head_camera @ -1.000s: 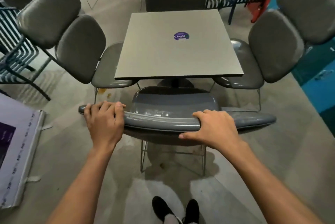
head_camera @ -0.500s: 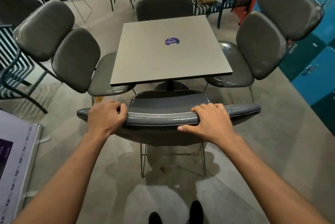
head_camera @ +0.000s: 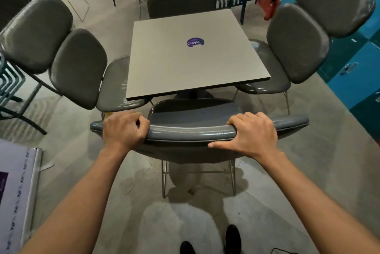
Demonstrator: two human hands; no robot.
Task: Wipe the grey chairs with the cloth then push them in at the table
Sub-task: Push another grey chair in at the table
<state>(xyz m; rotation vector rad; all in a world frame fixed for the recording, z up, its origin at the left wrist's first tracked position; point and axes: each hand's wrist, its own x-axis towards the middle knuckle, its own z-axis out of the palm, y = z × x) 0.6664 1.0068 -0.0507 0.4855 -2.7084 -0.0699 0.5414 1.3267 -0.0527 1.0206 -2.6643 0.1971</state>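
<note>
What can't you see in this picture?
Head view:
- Cloth: nowhere in view.
- Near chair front of seat: hidden under the table.
- Fingertips of left hand and right hand: curled over the backrest.
- Shoes: cut off by the bottom edge.

Both forearms (head_camera: 86, 196) are bare, no sleeves showing; black shoes (head_camera: 232, 238) cover the feet, below the hands (head_camera: 254, 135).
</note>
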